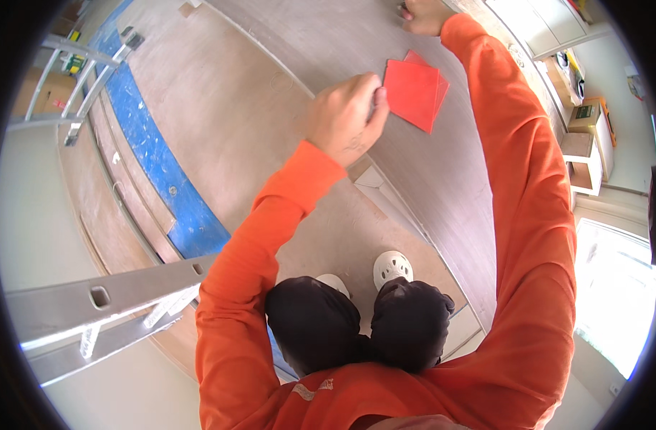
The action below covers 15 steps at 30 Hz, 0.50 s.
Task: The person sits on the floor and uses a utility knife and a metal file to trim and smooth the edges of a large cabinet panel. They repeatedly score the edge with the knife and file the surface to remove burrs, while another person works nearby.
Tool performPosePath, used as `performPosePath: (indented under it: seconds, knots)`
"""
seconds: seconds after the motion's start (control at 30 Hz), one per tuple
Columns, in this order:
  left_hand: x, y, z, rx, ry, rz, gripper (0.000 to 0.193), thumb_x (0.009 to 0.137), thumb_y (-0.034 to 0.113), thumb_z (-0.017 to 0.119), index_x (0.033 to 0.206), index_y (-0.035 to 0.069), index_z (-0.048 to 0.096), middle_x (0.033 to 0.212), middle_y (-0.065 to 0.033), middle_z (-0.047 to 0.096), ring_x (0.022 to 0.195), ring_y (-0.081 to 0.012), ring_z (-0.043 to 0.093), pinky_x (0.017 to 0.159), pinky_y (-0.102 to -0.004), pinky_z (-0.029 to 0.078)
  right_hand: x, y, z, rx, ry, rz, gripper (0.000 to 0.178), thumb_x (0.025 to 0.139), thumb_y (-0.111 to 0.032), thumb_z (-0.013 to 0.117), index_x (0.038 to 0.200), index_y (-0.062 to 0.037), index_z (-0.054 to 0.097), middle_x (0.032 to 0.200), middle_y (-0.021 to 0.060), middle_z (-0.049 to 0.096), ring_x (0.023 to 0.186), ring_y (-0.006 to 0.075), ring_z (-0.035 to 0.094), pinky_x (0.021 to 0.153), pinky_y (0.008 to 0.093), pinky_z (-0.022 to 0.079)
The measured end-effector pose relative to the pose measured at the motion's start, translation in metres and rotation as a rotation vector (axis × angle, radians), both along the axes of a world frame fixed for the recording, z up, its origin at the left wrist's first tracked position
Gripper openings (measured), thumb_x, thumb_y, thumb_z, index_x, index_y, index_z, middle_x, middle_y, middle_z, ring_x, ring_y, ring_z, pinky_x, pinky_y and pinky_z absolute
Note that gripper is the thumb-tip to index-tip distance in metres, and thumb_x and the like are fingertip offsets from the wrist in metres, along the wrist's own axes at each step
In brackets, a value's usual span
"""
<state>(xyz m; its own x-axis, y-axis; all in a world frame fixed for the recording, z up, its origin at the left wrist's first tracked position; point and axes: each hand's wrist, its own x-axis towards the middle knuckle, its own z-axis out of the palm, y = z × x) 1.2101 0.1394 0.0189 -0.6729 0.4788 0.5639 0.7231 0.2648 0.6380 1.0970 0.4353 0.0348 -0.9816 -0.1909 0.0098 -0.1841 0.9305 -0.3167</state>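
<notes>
My left hand (348, 118) is closed, its fingers curled and the thumb along their right side. The thumb and fingers meet the left edge of a small stack of red square sheets (414, 93), fanned slightly apart over a long grey wood-grain panel (442, 179). At the top edge of the view, my right hand (425, 16) reaches far out over the same panel. Its fingers are curled around something small and dark that I cannot make out, and the picture's edge cuts it off in part.
A metal ladder (113, 294) crosses the lower left; another metal frame (92, 72) stands at upper left. A blue strip (152, 143) runs along the dusty brown floor (220, 93). At right are cardboard boxes (593, 136) and a bright window (614, 287). My white clogs (392, 266) are below.
</notes>
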Motion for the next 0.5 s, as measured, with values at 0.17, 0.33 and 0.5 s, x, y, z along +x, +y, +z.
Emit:
performPosePath:
  seconds: [0.17,0.33,0.5]
  knots:
    - [0.004,0.056,0.011,-0.032,0.107,-0.162,0.008,0.089,0.009,0.063,0.085,0.007,0.056,0.067,-0.0082,0.058,0.056,-0.0284,0.057,0.053,-0.0407,0.046,0.066,0.014,0.027,0.031,0.275,-0.102,0.102,0.082,-0.019,0.074,0.157,-0.0032,0.006,0.119,0.0279,0.06,0.108,0.0365,0.062,0.096,0.0426,0.05]
    - [0.032,0.106,0.013,-0.156,0.237,-0.422,0.008,0.089,0.009,0.063,0.088,0.004,0.057,0.081,-0.0069,0.06,0.072,-0.0254,0.06,0.06,-0.0387,0.049,0.22,0.042,0.061,0.016,0.394,-0.332,0.064,0.092,-0.014,0.068,0.147,-0.0089,0.036,0.099,0.0099,0.067,0.091,0.0258,0.067,0.089,0.0378,0.051]
    - [0.062,0.149,0.005,-0.209,0.184,-0.601,0.033,0.093,0.018,0.062,0.123,0.005,0.057,0.12,-0.013,0.057,0.109,-0.033,0.055,0.091,-0.0448,0.046,0.396,0.08,0.072,-0.057,0.458,-0.857,0.072,0.088,0.006,0.056,0.153,-0.0121,0.031,0.116,0.0124,0.067,0.104,0.021,0.068,0.087,0.0346,0.056]
